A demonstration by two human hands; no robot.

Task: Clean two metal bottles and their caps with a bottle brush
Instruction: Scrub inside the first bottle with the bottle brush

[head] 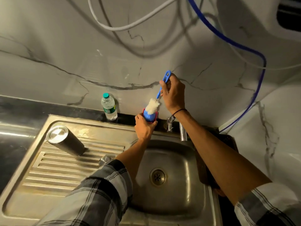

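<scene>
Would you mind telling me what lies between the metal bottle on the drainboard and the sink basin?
In the head view, a small metal cap sits on the ribbed drainboard between the metal bottle and the sink basin.

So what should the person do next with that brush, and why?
Probably lift the bottle brush clear of the red holder that the left hand steadies; the right hand already grips its handle, and the metal bottle waits upside down.

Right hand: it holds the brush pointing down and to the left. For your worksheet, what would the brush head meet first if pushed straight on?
The right hand aims the bottle brush into the red holder gripped by the left hand; the holder's inside probably comes first.
</scene>
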